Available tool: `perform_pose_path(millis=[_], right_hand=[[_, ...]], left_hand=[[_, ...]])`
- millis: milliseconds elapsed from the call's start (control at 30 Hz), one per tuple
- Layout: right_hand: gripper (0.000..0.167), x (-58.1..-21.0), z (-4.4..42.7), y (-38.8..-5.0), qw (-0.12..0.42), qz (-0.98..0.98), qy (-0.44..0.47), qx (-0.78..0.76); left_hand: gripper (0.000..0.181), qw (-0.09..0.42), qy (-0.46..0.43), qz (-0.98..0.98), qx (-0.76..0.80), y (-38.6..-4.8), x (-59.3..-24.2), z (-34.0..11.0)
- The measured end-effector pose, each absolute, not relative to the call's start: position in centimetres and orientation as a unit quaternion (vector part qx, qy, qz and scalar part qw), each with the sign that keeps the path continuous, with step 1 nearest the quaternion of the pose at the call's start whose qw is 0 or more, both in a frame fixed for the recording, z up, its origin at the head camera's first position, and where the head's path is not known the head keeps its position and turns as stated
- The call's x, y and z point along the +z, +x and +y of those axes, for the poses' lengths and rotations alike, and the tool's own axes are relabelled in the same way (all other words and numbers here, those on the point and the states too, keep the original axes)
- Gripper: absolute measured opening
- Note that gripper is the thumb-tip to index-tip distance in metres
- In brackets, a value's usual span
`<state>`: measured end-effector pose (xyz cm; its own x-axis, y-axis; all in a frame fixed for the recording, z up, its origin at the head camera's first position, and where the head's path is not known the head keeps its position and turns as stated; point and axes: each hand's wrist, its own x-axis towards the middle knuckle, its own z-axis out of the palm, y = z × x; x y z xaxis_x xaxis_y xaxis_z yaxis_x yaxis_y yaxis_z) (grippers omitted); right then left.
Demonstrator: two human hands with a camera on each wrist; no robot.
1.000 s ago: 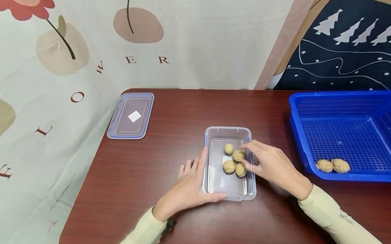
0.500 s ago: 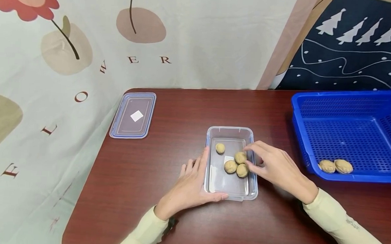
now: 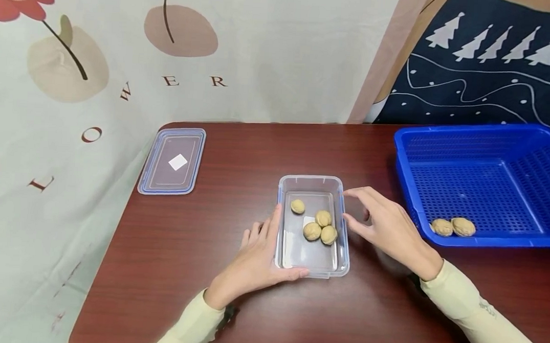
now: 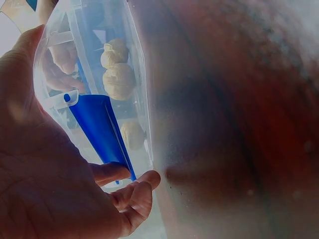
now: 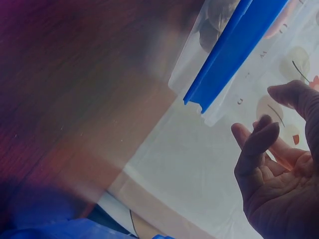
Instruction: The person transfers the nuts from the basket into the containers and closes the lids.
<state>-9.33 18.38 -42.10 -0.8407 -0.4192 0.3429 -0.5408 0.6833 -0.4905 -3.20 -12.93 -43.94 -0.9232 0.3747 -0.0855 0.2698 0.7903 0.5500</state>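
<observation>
A clear plastic food container (image 3: 292,254) with blue side clips stands uncovered on the table. Several walnuts lie on its floor: a lone walnut (image 3: 297,207) towards the far left, the others grouped right of centre, among them a walnut (image 3: 312,231) beside a white label. My left hand (image 3: 252,265) rests against the container's left side, index finger along the wall and thumb across the near edge. In the left wrist view, fingertips touch the blue clip (image 4: 102,132). My right hand (image 3: 385,227) hovers just beyond the right wall, thumb and fingers apart, holding nothing.
To the right stands a blue perforated basket (image 3: 467,195), with two walnuts near its front left corner, one walnut (image 3: 463,227) beside the other. A clear lid with a blue seal (image 3: 161,179) lies at the table's far left. A printed cloth (image 3: 280,49) hangs behind.
My right hand has let go of a walnut and drawn back rightwards out of the container. The lone walnut has rolled left inside. My left hand keeps its place; the head view has shifted slightly.
</observation>
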Motion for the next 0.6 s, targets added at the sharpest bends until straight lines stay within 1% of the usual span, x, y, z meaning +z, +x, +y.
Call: perform_pose_path(millis=[167, 433, 600], right_hand=[[0.045, -41.5, 19.0, -9.3, 0.113, -0.915, 0.24, 0.303], [0.039, -41.3, 20.0, -9.3, 0.173, -0.906, 0.22, 0.316], [0.039, -40.6, 20.5, -9.1, 0.196, -0.901, 0.217, 0.319]], left_hand=[[0.147, 0.101, 0.169, 0.943, 0.269, -3.0, -44.0, -13.0], [0.148, 0.1, 0.167, 0.946, 0.259, -3.0, -43.9, -13.0], [0.148, 0.096, 0.168, 0.947, 0.255, -3.2, -43.8, -13.0]])
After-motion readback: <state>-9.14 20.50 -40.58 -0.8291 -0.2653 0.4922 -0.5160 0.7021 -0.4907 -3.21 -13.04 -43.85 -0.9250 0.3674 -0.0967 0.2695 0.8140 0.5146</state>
